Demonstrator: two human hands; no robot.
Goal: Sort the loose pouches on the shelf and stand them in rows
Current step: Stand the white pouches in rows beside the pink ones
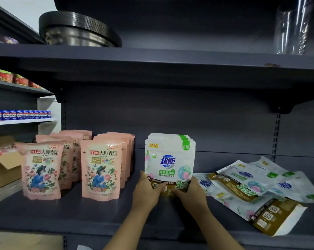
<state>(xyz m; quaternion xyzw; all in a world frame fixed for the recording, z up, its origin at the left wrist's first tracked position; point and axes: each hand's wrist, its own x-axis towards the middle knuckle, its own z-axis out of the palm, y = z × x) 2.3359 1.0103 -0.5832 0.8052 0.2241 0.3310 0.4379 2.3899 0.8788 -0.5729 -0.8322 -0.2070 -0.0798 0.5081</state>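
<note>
The dark grey shelf carries two rows of pink pouches: one row at nine o'clock, another just right of it, both upright. At centre stands a small stack of white pouches, upright on its base. At three o'clock loose white pouches lie flat and overlapping, perhaps four or five.
</note>
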